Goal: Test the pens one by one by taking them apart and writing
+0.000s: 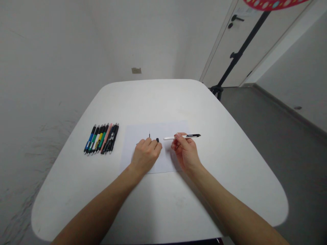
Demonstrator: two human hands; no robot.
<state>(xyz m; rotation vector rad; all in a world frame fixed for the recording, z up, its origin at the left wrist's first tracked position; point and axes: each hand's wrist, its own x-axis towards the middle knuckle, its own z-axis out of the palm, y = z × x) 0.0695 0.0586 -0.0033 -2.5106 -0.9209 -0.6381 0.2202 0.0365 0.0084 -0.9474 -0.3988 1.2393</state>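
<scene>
Pen (168,138), white and black, clamped in right hand (187,151) fingers over paper sheet (129,149). Left hand (146,153): fingers curled by small black piece (157,140), grip can't tell. Click pens (102,139) rowed left on counter (153,100).

Your left hand (146,151) partly hides a black-ended item (157,140); print on your white pen (168,138) is illegible; far-right red object (276,4) cut off.
</scene>
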